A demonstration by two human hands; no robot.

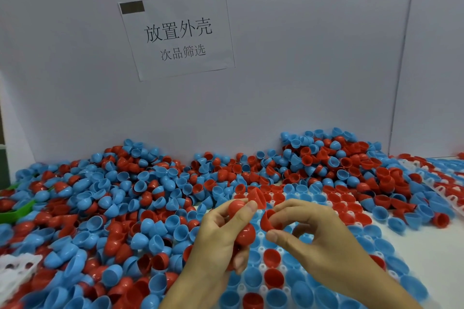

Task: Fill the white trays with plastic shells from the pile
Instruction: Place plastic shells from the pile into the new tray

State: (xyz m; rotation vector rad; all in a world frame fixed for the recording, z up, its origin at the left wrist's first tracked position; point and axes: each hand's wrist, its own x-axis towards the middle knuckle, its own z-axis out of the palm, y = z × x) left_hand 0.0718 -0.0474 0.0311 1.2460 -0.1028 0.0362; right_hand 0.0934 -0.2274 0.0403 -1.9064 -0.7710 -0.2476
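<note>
Nearest, a white tray [261, 249] lies on the tabletop [437, 253] under both hands, most visible cups already seated with blue and red shells. Left hand [221, 231] grips a clutch of red shells [244, 233], one more pinched at the fingertips. Right hand [311, 241] pinches a single red shell [267, 218] between thumb and forefinger, just above the tray. Judged step: feeding shells from the left-hand stock into cups. Next move calls for finding an empty cup and seating the shell open side up. Beyond, the pile [150, 183] spreads to the wall, where a paper sign [178, 35] hangs.
</note>
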